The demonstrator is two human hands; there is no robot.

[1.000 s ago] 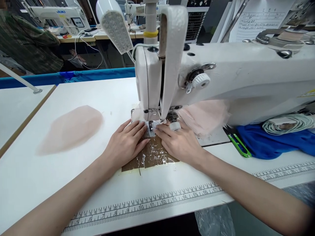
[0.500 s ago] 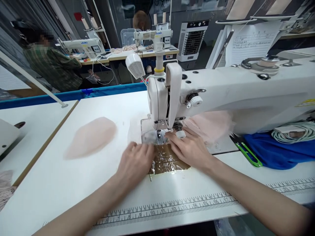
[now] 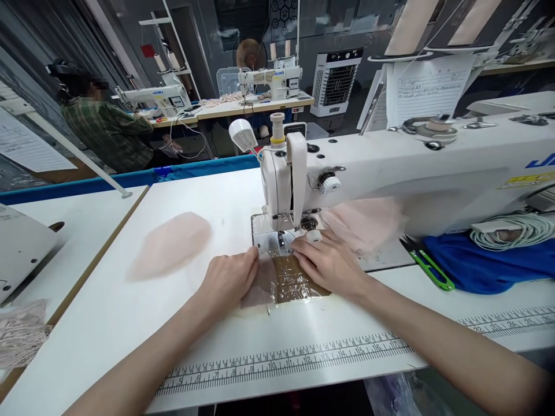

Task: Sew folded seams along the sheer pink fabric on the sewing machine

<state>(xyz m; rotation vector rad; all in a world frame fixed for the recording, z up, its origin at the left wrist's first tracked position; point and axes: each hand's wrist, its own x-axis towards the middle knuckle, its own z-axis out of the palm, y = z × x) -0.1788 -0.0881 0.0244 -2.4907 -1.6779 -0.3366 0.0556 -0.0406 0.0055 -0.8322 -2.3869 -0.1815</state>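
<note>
My left hand (image 3: 229, 276) is closed, thumb and forefinger pinched at the edge of a sheer pale pink fabric (image 3: 262, 284), left of the presser foot (image 3: 281, 239). That fabric lies beside a shiny brown taped patch (image 3: 297, 278) on the table. My right hand (image 3: 333, 263) bends over the patch's right side. Its fingers are pressed together, tips close to the presser foot; what they hold, if anything, is hidden. The white sewing machine (image 3: 373, 167) stands over both hands. More pink fabric (image 3: 368, 222) is bunched under its arm, behind my right hand.
A flat pink fabric piece (image 3: 173, 242) lies on the left of the table. Green thread snips (image 3: 433, 268) lie at right beside a blue cloth (image 3: 477, 268) with a coiled pale cord (image 3: 514, 232). A printed ruler (image 3: 303, 361) runs along the front edge. Another person (image 3: 106, 127) sits beyond.
My left hand has shifted left off the brown patch, and sheer fabric now shows beside it. My right hand stays near the presser foot. The camera view has shifted slightly.
</note>
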